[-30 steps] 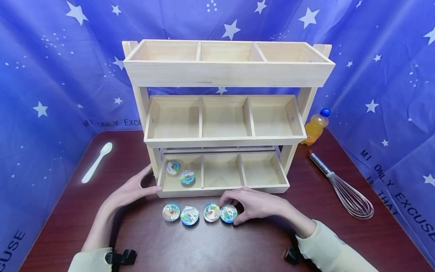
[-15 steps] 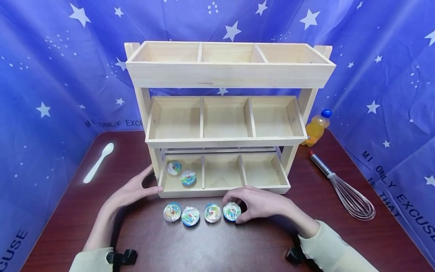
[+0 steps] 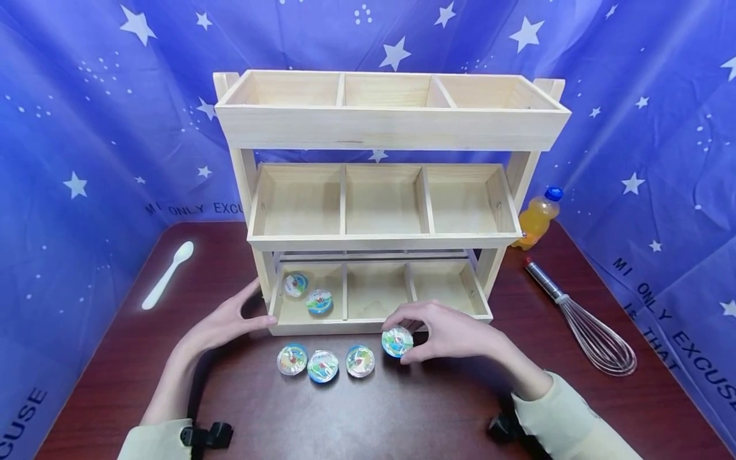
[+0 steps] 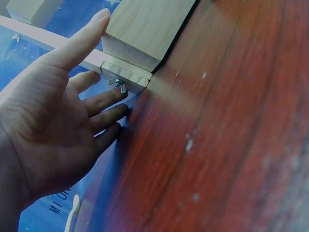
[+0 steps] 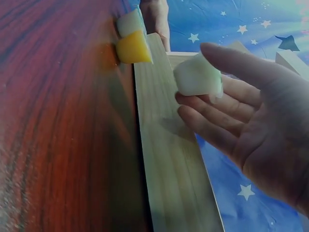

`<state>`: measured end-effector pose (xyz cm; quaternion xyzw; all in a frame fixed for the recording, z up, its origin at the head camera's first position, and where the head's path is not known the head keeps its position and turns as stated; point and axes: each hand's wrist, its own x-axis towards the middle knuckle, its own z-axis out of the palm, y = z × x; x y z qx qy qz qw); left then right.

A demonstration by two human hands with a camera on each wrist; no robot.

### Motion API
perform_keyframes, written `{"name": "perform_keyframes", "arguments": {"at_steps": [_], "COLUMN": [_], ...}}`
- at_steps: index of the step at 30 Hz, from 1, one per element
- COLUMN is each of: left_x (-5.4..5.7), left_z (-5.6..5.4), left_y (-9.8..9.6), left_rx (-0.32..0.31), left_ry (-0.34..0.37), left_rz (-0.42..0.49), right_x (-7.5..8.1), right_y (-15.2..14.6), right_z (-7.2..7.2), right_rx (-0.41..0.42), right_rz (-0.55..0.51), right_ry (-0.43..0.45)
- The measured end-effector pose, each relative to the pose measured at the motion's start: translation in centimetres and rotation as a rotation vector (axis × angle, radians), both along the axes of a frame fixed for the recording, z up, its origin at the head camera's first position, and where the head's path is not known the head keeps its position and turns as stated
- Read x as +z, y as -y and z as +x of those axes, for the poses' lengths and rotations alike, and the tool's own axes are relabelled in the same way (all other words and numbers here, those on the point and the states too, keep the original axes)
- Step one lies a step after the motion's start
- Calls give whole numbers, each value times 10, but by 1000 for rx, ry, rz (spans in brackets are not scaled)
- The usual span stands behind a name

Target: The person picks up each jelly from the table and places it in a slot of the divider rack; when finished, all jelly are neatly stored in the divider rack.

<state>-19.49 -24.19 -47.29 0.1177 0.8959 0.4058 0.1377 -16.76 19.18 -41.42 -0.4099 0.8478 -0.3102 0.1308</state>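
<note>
My right hand point(image 3: 445, 331) pinches a jelly cup point(image 3: 397, 342) between thumb and fingers, just off the table before the rack's bottom tier. In the right wrist view this held cup point(image 5: 195, 77) looks pale whitish, beside the bottom tier's front board point(image 5: 166, 140). Three more jelly cups point(image 3: 360, 361) stand in a row to its left; one cup point(image 5: 133, 48) shows yellow. Two jelly cups point(image 3: 319, 301) lie in the bottom tier's left compartment. My left hand point(image 3: 230, 319) rests against the left end of the wooden rack point(image 3: 368, 243), thumb at its front corner, fingers extended along its side near a wing nut point(image 4: 117, 84).
The rack's three tiers each have three compartments. A white spoon point(image 3: 168, 275) lies on the table at left. At right are a whisk point(image 3: 581, 316) and an orange drink bottle point(image 3: 536, 218). A blue star-patterned curtain point(image 3: 86, 128) surrounds the table.
My right hand has drawn the rightmost jelly cup away from the row, slightly right, and lifted it toward the rack. The left hand stays at the rack's side.
</note>
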Motion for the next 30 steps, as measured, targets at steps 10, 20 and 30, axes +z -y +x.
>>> {"name": "perform_keyframes", "arguments": {"at_steps": [10, 20, 30], "left_x": [-2, -1, -2], "left_z": [3, 0, 1], "left_y": [2, 0, 0], "left_rx": [-1, -9, -4], "left_ry": [-9, -14, -6], "left_rz": [-1, 21, 13], "right_x": [3, 10, 8], "right_y": [5, 15, 35], "right_z": [-10, -35, -63], "right_rx": [-52, -180, -269], "right_rz": [-119, -158, -61], "right_ry": [-50, -15, 33]}}
